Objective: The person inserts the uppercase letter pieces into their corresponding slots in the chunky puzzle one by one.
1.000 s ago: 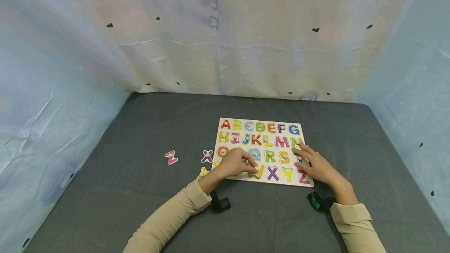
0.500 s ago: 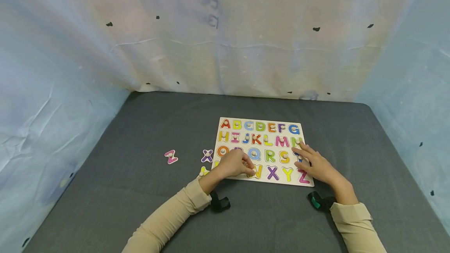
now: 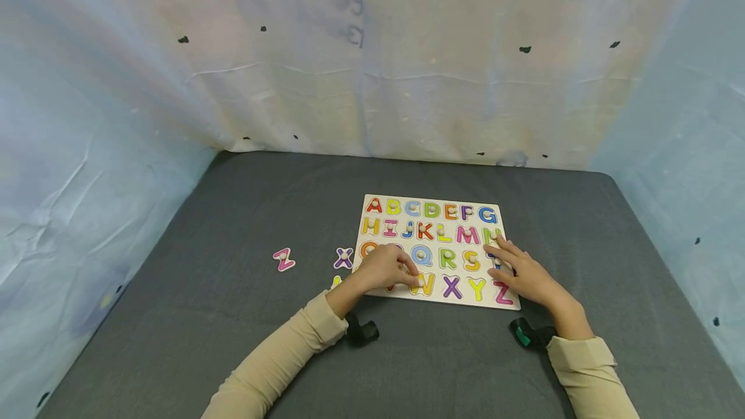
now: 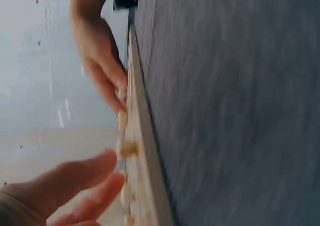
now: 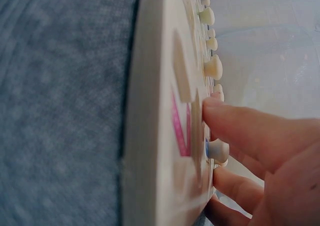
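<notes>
A wooden alphabet puzzle board [image 3: 436, 302] lies on the dark cloth, most of its letters fitted with small knobs. My left hand [image 3: 387, 268] is over its lower left, covering some letters. The thumb and finger are beside the knob of the yellow W piece [image 3: 427, 284], which lies in its slot. In the left wrist view that knob [image 4: 127, 148] stands just past the parted fingertips. My right hand [image 3: 524, 275] rests on the board's right edge with fingers spread, near the pink Z slot [image 3: 502, 293]; its thumb [image 5: 220, 111] touches the board.
Left of the board lie a purple X piece [image 3: 343, 258] and a pink Z piece [image 3: 284, 259]. A yellow piece [image 3: 336, 282] is partly hidden by the left wrist. Slots for X [image 3: 451, 287] and Y [image 3: 476, 289] show without knobs. Fabric walls surround the table.
The W piece was tilted in my left hand and now lies flat in its slot. The left hand has drawn slightly left, off the knob. The right hand has stayed put.
</notes>
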{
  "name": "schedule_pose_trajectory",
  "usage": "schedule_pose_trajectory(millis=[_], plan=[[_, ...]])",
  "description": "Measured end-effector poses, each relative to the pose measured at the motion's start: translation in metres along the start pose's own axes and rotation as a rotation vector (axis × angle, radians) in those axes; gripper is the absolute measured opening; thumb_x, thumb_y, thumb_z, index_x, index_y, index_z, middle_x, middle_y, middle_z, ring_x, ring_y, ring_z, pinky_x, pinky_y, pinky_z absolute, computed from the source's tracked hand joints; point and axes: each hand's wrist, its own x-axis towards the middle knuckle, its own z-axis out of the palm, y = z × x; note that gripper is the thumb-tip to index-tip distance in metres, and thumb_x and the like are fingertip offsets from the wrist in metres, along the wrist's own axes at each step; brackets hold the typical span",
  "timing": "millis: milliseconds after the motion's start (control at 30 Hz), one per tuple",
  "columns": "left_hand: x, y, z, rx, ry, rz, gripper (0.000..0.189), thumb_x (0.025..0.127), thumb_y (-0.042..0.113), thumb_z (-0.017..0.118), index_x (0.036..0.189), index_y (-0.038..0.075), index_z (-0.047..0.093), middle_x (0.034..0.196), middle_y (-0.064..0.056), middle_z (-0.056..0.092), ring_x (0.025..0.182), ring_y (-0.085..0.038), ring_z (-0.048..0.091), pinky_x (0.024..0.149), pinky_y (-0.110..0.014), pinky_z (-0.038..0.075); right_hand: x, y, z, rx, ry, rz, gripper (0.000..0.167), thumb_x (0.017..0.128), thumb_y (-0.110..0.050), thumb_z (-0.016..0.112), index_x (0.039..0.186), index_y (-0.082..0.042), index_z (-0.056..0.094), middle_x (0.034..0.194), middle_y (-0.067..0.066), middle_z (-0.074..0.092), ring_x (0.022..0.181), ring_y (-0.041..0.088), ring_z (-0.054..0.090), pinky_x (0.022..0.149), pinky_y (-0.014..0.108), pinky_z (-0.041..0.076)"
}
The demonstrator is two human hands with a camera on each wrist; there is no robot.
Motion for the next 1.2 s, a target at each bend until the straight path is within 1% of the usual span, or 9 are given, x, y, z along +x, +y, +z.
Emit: schedule_pose_trajectory(millis=[67,133,200,333,533,633,833,1067,1200], plan=[[0.000,-0.003,-0.006,-0.003,-0.016,0.027,0.011,0.075,0.025,0.081,0.082,0.017,0.078,0.092,0.000,0.071,0.080,-0.011,0.056,0.064,-0.019,0.039,0.000,0.000,0.000,0.003,-0.002,0.002,0.057,0.094,-0.032,0.060,0.143,-0.007,0.046,0.156,0.029,0.024,0.141,0.055,0.022,0.111,0.069,0.015],[0.001,-0.006,-0.012,0.003,-0.041,0.066,0.011,0.078,0.025,0.079,0.085,0.017,0.078,0.092,-0.001,0.072,0.083,-0.012,0.058,0.067,-0.019,0.040,0.000,0.000,0.000,0.008,-0.003,0.002,0.057,0.094,-0.032,0.060,0.143,-0.007,0.045,0.155,0.029,0.024,0.141,0.055,0.021,0.111,0.070,0.015],[0.002,-0.010,-0.021,0.006,-0.066,0.107,0.011,0.080,0.023,0.077,0.089,0.015,0.078,0.093,-0.001,0.074,0.079,-0.010,0.056,0.066,-0.019,0.039,0.000,0.001,0.000,0.013,-0.005,0.004,0.058,0.093,-0.032,0.060,0.143,-0.007,0.045,0.156,0.029,0.023,0.141,0.055,0.020,0.111,0.070,0.014],[0.002,-0.020,-0.040,0.011,-0.070,0.146,0.016,0.082,0.022,0.076,0.094,0.012,0.078,0.085,-0.003,0.071,0.064,-0.009,0.041,0.058,-0.019,0.032,0.000,0.001,0.000,0.019,-0.007,0.003,0.059,0.093,-0.032,0.060,0.144,-0.006,0.044,0.156,0.029,0.022,0.141,0.056,0.019,0.111,0.070,0.013],[-0.002,-0.040,-0.070,-0.005,-0.038,0.122,0.016,0.082,0.021,0.076,0.093,0.010,0.077,0.062,0.002,0.046,0.056,-0.008,0.033,0.053,-0.019,0.028,0.000,0.002,0.001,0.011,-0.004,0.001,0.059,0.093,-0.032,0.061,0.143,-0.006,0.044,0.156,0.030,0.022,0.141,0.056,0.020,0.111,0.071,0.013],[-0.004,-0.049,-0.082,-0.025,-0.049,0.112,0.016,0.082,0.020,0.076,0.094,0.009,0.077,0.060,0.002,0.041,0.054,-0.009,0.030,0.053,-0.020,0.027,0.000,0.002,0.000,0.013,-0.009,0.004,0.059,0.093,-0.032,0.061,0.143,-0.006,0.044,0.156,0.030,0.022,0.141,0.056,0.020,0.111,0.071,0.013],[-0.008,-0.066,-0.098,-0.039,-0.075,0.109,0.018,0.081,0.020,0.077,0.095,0.007,0.077,0.070,-0.002,0.055,0.056,-0.009,0.032,0.056,-0.021,0.031,0.000,0.003,0.000,0.016,-0.013,0.004,0.060,0.093,-0.031,0.061,0.144,-0.005,0.043,0.156,0.029,0.021,0.142,0.055,0.019,0.111,0.071,0.012],[-0.008,-0.084,-0.103,-0.033,-0.101,0.054,0.016,0.081,0.016,0.077,0.094,0.007,0.077,0.095,-0.011,0.074,0.065,-0.010,0.044,0.062,-0.024,0.037,0.000,0.002,0.000,0.026,-0.014,0.004,0.060,0.093,-0.031,0.061,0.144,-0.005,0.043,0.156,0.029,0.020,0.142,0.055,0.018,0.111,0.070,0.012],[-0.008,-0.091,-0.104,-0.025,-0.134,0.036,0.017,0.079,0.016,0.079,0.093,0.007,0.077,0.093,-0.010,0.075,0.068,-0.010,0.045,0.065,-0.024,0.037,-0.001,0.001,0.000,0.022,-0.012,0.001,0.059,0.093,-0.031,0.061,0.144,-0.006,0.044,0.156,0.029,0.022,0.142,0.054,0.020,0.111,0.070,0.013]])
